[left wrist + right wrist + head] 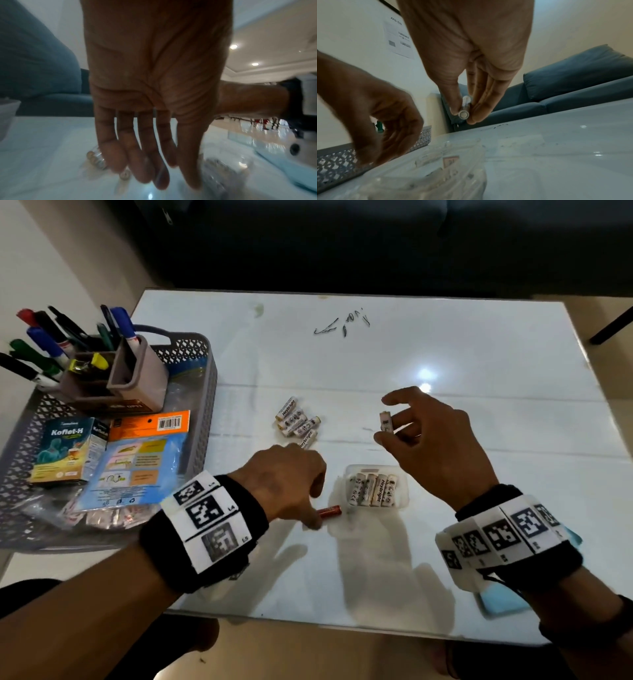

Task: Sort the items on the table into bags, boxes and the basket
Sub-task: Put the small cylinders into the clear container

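My right hand (387,428) hovers above the white table (479,354) and pinches a white battery (385,421) between thumb and fingers; in the right wrist view the battery's end (463,115) faces the camera. Below it stands a clear plastic box (375,487) with several white batteries inside. My left hand (315,508) reaches down just left of the box, its fingertips on the table at one end of a red battery (329,511). In the left wrist view its fingers (145,162) hang fairly straight and hold nothing. Several loose white batteries (298,421) lie behind it.
A grey perforated basket (203,392) at the table's left holds a pen holder (133,374) with markers, a Koflet-H box (65,450) and an orange-and-blue packet (140,453). A light blue item (503,604) lies under my right wrist. A dark sofa (573,75) stands behind the table.
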A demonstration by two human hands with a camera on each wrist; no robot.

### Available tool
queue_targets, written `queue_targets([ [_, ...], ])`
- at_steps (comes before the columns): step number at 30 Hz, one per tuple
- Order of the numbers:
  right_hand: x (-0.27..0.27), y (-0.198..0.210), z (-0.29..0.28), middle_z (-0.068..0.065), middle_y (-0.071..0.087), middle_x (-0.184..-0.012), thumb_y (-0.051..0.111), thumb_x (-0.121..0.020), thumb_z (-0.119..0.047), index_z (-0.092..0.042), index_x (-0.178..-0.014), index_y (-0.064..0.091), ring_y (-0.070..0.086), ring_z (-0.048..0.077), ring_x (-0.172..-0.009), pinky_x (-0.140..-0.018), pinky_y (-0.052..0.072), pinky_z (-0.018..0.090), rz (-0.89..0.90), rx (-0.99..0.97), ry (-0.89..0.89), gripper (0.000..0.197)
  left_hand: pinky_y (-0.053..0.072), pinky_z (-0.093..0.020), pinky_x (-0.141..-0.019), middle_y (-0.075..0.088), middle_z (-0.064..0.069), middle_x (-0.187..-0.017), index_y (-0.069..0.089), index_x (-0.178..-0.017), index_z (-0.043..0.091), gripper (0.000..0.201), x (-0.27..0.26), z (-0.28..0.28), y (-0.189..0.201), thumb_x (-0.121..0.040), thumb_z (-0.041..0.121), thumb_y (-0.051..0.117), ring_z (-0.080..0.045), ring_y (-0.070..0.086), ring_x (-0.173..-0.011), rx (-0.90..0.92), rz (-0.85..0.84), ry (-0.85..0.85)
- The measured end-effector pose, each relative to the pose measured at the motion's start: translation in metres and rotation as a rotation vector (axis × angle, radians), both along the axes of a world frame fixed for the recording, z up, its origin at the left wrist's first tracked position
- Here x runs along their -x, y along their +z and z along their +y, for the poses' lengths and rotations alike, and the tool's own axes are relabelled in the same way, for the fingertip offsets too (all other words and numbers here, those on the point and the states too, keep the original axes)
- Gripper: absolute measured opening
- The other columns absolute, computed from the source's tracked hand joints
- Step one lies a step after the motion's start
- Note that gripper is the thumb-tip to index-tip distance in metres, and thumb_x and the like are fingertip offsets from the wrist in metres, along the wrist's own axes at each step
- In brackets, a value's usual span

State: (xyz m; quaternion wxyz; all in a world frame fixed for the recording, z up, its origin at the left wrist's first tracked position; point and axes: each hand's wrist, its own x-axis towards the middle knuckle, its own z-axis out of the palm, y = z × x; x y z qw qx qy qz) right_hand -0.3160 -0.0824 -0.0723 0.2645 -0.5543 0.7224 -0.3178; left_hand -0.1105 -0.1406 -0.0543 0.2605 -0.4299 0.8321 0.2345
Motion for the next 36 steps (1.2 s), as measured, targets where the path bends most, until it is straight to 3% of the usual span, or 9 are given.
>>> queue_targets([
  [2, 0.003, 0.001, 0.000, -0.011, 0.071, -0.086, 0.079, -0.086, -0.020, -0.026, -0.108, 0.064, 0.071, 0.005, -0.065, -0.064, 0.059, 0.025, 0.000, -0.019, -0.008, 0.027, 0.041, -0.030, -0.073, 0.064, 0.003, -0.104, 0.062, -0.106, 0.027, 0.048, 0.006, 0.016, -0.006, -0.075, 0.059, 0.080, -0.023, 0.063, -0.097, 0.021, -0.039, -0.054],
  [5, 0.011, 0.005, 0.002, -0.006, 0.071, -0.084, 0.081, -0.083, -0.020, -0.024, -0.097, 0.068, 0.073, 0.011, -0.062, -0.066, 0.062, 0.035, -0.053, -0.061, -0.013, 0.020, 0.035, -0.032, -0.073, 0.062, -0.005, -0.116, 0.058, -0.111, 0.022, 0.029, 0.017, 0.032, -0.018, -0.095, 0.046, 0.063, -0.029, 0.062, -0.104, 0.131, 0.003, -0.072],
  [10, 0.018, 0.012, 0.012, -0.007, 0.073, -0.073, 0.085, -0.080, -0.029, -0.026, -0.087, 0.072, 0.071, 0.008, -0.059, -0.067, 0.058, 0.032, -0.089, -0.125, -0.007, 0.015, 0.036, -0.032, -0.074, 0.062, -0.006, -0.115, 0.058, -0.110, 0.022, 0.028, 0.019, 0.025, -0.015, -0.093, 0.043, 0.064, -0.031, 0.062, -0.106, 0.182, 0.012, -0.032],
  [13, 0.015, 0.011, 0.015, -0.007, 0.074, -0.071, 0.084, -0.079, -0.028, -0.026, -0.083, 0.071, 0.071, 0.008, -0.058, -0.069, 0.061, 0.037, -0.090, -0.175, 0.031, 0.014, 0.043, -0.030, -0.074, 0.067, 0.000, -0.103, 0.067, -0.099, 0.024, 0.029, 0.014, 0.008, -0.006, -0.081, 0.047, 0.070, -0.028, 0.066, -0.098, 0.188, 0.036, 0.084],
  [16, 0.006, 0.006, 0.015, -0.007, 0.074, -0.071, 0.084, -0.078, -0.029, -0.026, -0.080, 0.070, 0.072, 0.008, -0.060, -0.072, 0.062, 0.044, -0.079, -0.191, 0.038, 0.014, 0.054, -0.026, -0.068, 0.076, 0.008, -0.077, 0.073, -0.079, 0.022, 0.024, 0.009, -0.006, 0.002, -0.076, 0.045, 0.071, -0.016, 0.073, -0.079, 0.091, 0.196, 0.302],
  [20, -0.014, -0.005, 0.018, -0.006, 0.074, -0.069, 0.085, -0.077, -0.032, -0.024, -0.077, 0.067, 0.072, 0.007, -0.059, -0.062, 0.062, 0.038, -0.073, -0.189, 0.006, 0.020, 0.047, -0.015, -0.048, 0.076, 0.010, -0.069, 0.074, -0.077, 0.017, 0.015, 0.014, -0.005, 0.008, -0.081, 0.032, 0.077, -0.003, 0.073, -0.061, -0.111, 0.418, 0.491],
  [24, -0.031, -0.015, 0.021, -0.006, 0.071, -0.071, 0.082, -0.082, -0.029, -0.020, -0.077, 0.066, 0.069, 0.006, -0.062, -0.060, 0.057, 0.027, 0.023, -0.145, -0.003, 0.019, 0.055, -0.021, -0.057, 0.077, 0.007, -0.070, 0.073, -0.080, 0.019, 0.014, 0.016, 0.002, -0.001, -0.082, 0.032, 0.078, -0.003, 0.074, -0.064, -0.138, 0.445, 0.527],
  [27, -0.038, -0.021, 0.022, -0.006, 0.070, -0.074, 0.078, -0.085, -0.027, -0.018, -0.078, 0.067, 0.069, 0.011, -0.067, -0.064, 0.058, 0.031, 0.064, -0.135, -0.001, 0.015, 0.063, -0.026, -0.064, 0.077, 0.003, -0.069, 0.074, -0.081, 0.015, 0.012, 0.018, 0.006, -0.006, -0.084, 0.026, 0.078, -0.006, 0.075, -0.066, -0.178, 0.478, 0.576],
  [36, -0.040, -0.019, 0.022, -0.005, 0.071, -0.069, 0.076, -0.088, -0.026, -0.018, -0.072, 0.068, 0.069, 0.010, -0.066, -0.064, 0.060, 0.037, 0.038, -0.100, -0.061, 0.020, 0.065, -0.031, -0.071, 0.078, -0.002, -0.071, 0.076, -0.082, 0.010, 0.009, 0.017, 0.004, -0.009, -0.084, 0.018, 0.076, -0.015, 0.078, -0.073, -0.211, 0.500, 0.601],
])
